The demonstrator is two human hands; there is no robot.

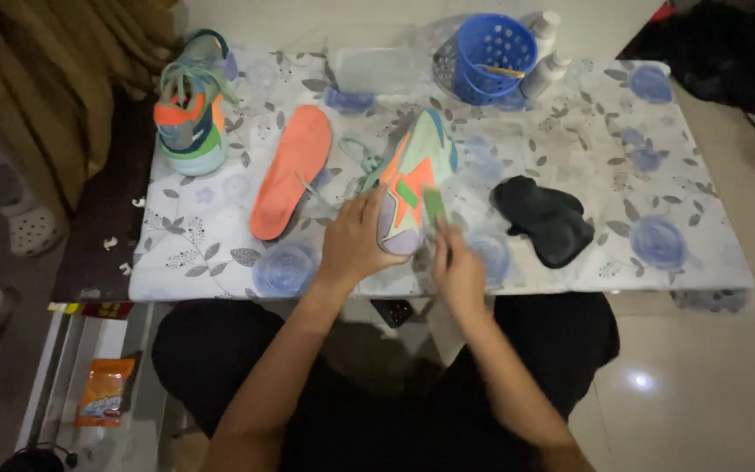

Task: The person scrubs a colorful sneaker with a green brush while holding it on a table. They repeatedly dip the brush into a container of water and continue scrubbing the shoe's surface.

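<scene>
A mint-green and orange sneaker [417,170] lies on its side on the flowered tablecloth [640,175], heel towards me. My left hand [356,240] grips its heel end from the left. My right hand [456,262] holds a small green brush [434,208] against the shoe's heel side; the hand is blurred. An orange insole [290,170] lies flat just left of the shoe. The matching second sneaker [192,109] stands upright at the table's far left.
A black cloth [543,218] lies right of the shoe. At the back stand a blue basket [493,52], a clear plastic box [376,70] and two white bottles [545,61]. An orange packet [105,393] lies on the floor at left.
</scene>
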